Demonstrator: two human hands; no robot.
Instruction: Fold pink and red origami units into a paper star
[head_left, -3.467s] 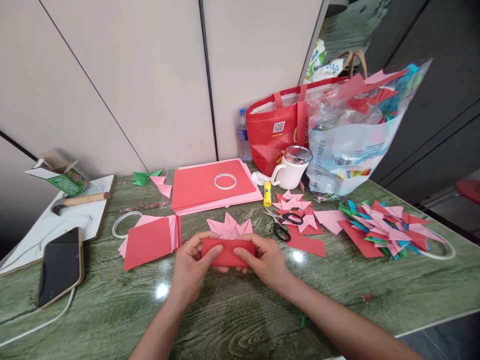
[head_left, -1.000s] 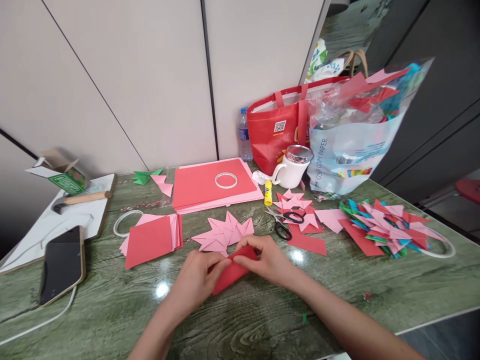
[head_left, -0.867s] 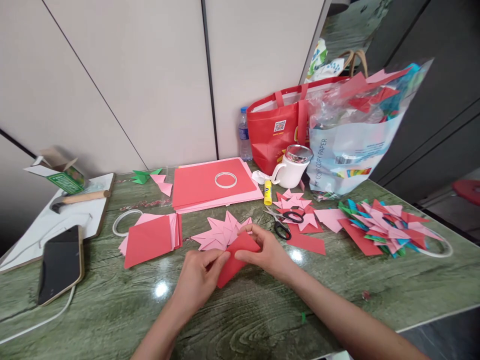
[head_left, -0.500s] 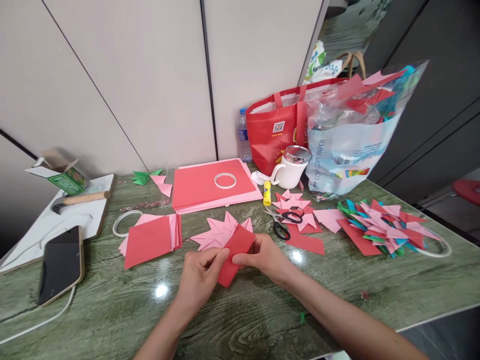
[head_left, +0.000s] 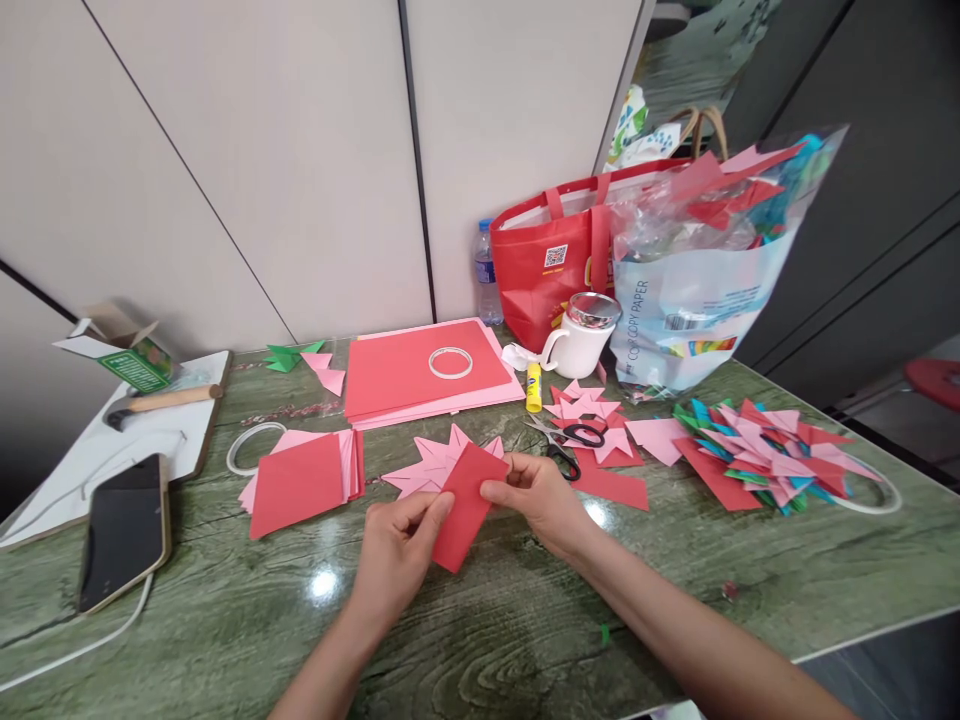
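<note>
Between my hands is a folded piece of red paper (head_left: 470, 505), held tilted above the table. My left hand (head_left: 401, 545) pinches its left edge, thumb on top. On the upper right edge, my right hand (head_left: 544, 505) has it between thumb and fingers. Just behind the paper lies a pink folded-paper star (head_left: 427, 462), partly covered by it. To the left sits a stack of red and pink paper squares (head_left: 296, 485). Scissors (head_left: 564, 440) with black handles lie right of my right hand, beside small pink folded pieces (head_left: 589, 403).
Large red and pink sheets (head_left: 397, 370) carry a tape roll (head_left: 451, 363) at the back. A glue stick (head_left: 533, 388), a white mug (head_left: 581, 340) and a plastic bag (head_left: 682, 300) stand behind. Colourful folded shapes (head_left: 765, 450) lie right; a phone (head_left: 124, 530) and hammer (head_left: 165, 400) lie left.
My right thumb and fingers have shifted slightly up and right along the red paper's edge. More of the paper's face shows. My left hand keeps its pinch.
</note>
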